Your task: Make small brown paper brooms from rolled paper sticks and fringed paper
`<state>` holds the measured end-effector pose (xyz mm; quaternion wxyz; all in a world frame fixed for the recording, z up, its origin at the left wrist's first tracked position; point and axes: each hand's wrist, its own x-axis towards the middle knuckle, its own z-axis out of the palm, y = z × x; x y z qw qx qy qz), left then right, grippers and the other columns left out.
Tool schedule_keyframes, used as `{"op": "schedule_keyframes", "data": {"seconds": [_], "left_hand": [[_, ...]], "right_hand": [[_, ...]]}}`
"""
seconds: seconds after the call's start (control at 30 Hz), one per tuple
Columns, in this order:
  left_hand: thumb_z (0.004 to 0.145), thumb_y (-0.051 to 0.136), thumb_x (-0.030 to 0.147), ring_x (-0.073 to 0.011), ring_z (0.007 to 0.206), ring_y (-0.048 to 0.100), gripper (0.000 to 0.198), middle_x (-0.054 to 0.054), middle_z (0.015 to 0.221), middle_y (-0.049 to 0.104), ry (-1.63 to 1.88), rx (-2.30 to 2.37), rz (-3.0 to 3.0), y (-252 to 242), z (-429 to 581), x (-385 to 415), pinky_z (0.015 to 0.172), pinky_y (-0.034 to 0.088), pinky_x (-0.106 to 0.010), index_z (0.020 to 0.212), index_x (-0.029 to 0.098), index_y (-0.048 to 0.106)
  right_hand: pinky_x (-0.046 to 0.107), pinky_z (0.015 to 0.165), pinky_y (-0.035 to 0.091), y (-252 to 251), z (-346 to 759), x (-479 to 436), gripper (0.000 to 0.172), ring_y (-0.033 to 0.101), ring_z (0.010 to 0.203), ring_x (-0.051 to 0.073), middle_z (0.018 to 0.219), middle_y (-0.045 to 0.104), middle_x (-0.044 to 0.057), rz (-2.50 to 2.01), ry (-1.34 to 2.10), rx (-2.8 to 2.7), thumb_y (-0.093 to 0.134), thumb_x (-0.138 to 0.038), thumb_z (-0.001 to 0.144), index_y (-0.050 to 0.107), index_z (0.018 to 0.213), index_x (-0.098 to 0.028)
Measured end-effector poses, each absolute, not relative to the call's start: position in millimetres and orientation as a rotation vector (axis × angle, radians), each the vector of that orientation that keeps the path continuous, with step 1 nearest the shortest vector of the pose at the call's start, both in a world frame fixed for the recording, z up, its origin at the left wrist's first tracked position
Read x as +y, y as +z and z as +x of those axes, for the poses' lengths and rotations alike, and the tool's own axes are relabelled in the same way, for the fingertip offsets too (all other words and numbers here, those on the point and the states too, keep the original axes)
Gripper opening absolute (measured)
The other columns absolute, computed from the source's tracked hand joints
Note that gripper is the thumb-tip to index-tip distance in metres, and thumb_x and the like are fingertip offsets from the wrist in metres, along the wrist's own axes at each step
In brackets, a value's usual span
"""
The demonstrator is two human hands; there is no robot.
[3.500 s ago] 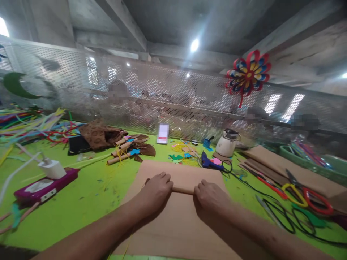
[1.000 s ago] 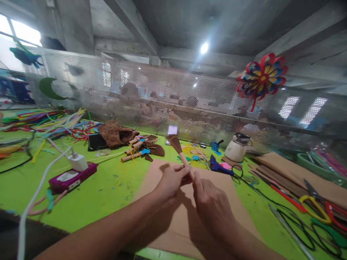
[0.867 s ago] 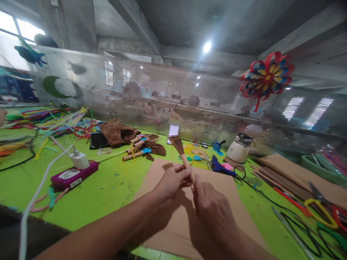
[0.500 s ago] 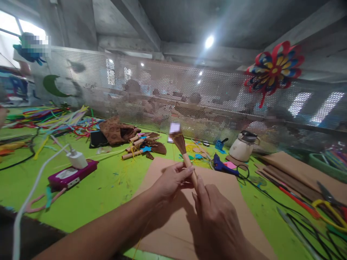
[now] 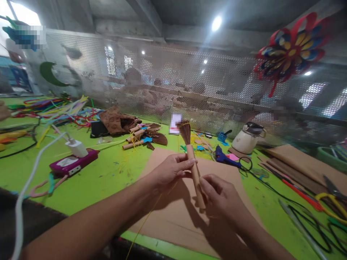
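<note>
Both of my hands hold a small broom-like piece [image 5: 193, 164]: a rolled brown paper handle with a dark fringed tuft at its top. My left hand [image 5: 170, 171] pinches the handle near its upper half. My right hand [image 5: 219, 195] grips the lower end with curled fingers. The piece stands nearly upright above a brown cardboard sheet [image 5: 179, 220] lying on the green table [image 5: 103, 180]. A thin yellow string [image 5: 146, 224] hangs down below my left forearm.
Similar finished rolls [image 5: 142, 135] lie at the back. A blue glue gun [image 5: 226, 159] and white kettle [image 5: 248, 135] sit to the right, with scissors [image 5: 330, 189] and cardboard strips [image 5: 298, 168]. A purple box with charger [image 5: 73, 160] is left. Perforated mesh [image 5: 189, 90] backs the table.
My hands have lifted the rolled piece off the cardboard and turned it upright. Over the last second my right hand slid down to its lower end.
</note>
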<state>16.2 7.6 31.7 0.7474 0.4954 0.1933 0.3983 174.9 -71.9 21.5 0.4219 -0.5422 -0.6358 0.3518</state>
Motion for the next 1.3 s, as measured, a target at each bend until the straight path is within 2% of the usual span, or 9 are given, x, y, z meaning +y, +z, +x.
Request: {"op": "schedule_keyframes", "data": {"seconds": [0.2, 0.47, 0.6, 0.7, 0.93, 1.1, 1.17, 1.23, 1.3], "left_hand": [[0.069, 0.076, 0.032, -0.0114, 0.071, 0.053, 0.027, -0.002, 0.079, 0.059, 0.818, 0.417, 1.113, 29, 17, 9, 0.069, 0.042, -0.026, 0.084, 0.012, 0.065], [0.071, 0.074, 0.035, -0.0103, 0.062, 0.049, 0.026, 0.0, 0.069, 0.053, 0.833, 0.422, 1.14, 30, 19, 1, 0.063, 0.04, -0.025, 0.082, 0.013, 0.064], [0.066, 0.078, 0.029, -0.0105, 0.066, 0.051, 0.027, 0.0, 0.075, 0.057, 0.902, 0.459, 1.111, 36, 19, -3, 0.066, 0.04, -0.025, 0.086, 0.015, 0.066], [0.065, 0.078, 0.027, -0.0108, 0.064, 0.051, 0.022, -0.001, 0.071, 0.057, 0.901, 0.448, 1.098, 38, 17, -3, 0.066, 0.04, -0.025, 0.079, 0.014, 0.066], [0.065, 0.079, 0.028, -0.0129, 0.066, 0.056, 0.026, -0.004, 0.071, 0.061, 0.803, 0.389, 1.046, 28, 18, 0, 0.068, 0.042, -0.026, 0.08, 0.012, 0.065], [0.067, 0.077, 0.031, -0.0114, 0.063, 0.056, 0.028, -0.004, 0.072, 0.062, 0.748, 0.434, 1.088, 25, 18, 1, 0.065, 0.042, -0.025, 0.083, 0.011, 0.067], [0.066, 0.077, 0.031, -0.0115, 0.064, 0.057, 0.028, -0.005, 0.074, 0.063, 0.704, 0.42, 1.106, 28, 15, 1, 0.066, 0.043, -0.024, 0.084, 0.01, 0.069], [0.066, 0.077, 0.029, -0.0107, 0.062, 0.056, 0.026, -0.005, 0.073, 0.063, 0.623, 0.39, 1.115, 33, 11, 0, 0.064, 0.043, -0.023, 0.083, 0.01, 0.07], [0.066, 0.076, 0.029, -0.0107, 0.059, 0.056, 0.024, -0.005, 0.069, 0.063, 0.51, 0.352, 1.136, 39, 7, -2, 0.06, 0.044, -0.023, 0.081, 0.011, 0.072]], "right_hand": [[0.022, 0.047, 0.034, 17, 165, -76, 0.039, 0.04, 0.051, 0.01, 0.056, 0.043, -0.005, -1.266, 1.089, -1.583, 0.047, -0.052, 0.087, 0.05, 0.071, -0.017], [0.019, 0.044, 0.03, -7, 151, -82, 0.023, 0.036, 0.05, 0.008, 0.061, 0.041, -0.006, -1.234, 0.798, -1.624, 0.05, -0.034, 0.088, 0.045, 0.072, -0.019], [0.021, 0.048, 0.031, -19, 151, -79, 0.026, 0.038, 0.051, 0.009, 0.06, 0.045, -0.005, -1.246, 0.675, -1.61, 0.042, -0.036, 0.094, 0.047, 0.076, -0.018], [0.022, 0.049, 0.033, -21, 152, -75, 0.027, 0.041, 0.052, 0.01, 0.061, 0.049, -0.003, -1.238, 0.613, -1.624, 0.041, -0.038, 0.094, 0.051, 0.079, -0.017], [0.023, 0.05, 0.037, -16, 147, -72, 0.034, 0.046, 0.053, 0.011, 0.062, 0.054, 0.0, -1.193, 0.664, -1.652, 0.039, -0.041, 0.094, 0.055, 0.079, -0.015], [0.023, 0.048, 0.039, 1, 167, -65, 0.037, 0.048, 0.051, 0.011, 0.055, 0.053, 0.0, -1.2, 0.559, -1.7, 0.048, -0.041, 0.09, 0.056, 0.064, -0.016], [0.025, 0.059, 0.045, 18, 187, -59, 0.029, 0.055, 0.061, 0.014, 0.064, 0.059, 0.002, -1.201, 0.323, -1.597, 0.053, -0.038, 0.087, 0.061, 0.07, -0.016], [0.03, 0.074, 0.049, 34, 208, -52, 0.022, 0.061, 0.081, 0.018, 0.093, 0.065, 0.007, -1.175, 0.271, -1.436, 0.059, -0.035, 0.084, 0.063, 0.096, -0.018], [0.036, 0.085, 0.048, 45, 221, -45, 0.051, 0.056, 0.109, 0.023, 0.123, 0.057, 0.013, -1.063, 0.397, -1.417, 0.065, -0.033, 0.079, 0.05, 0.126, -0.021]]}}
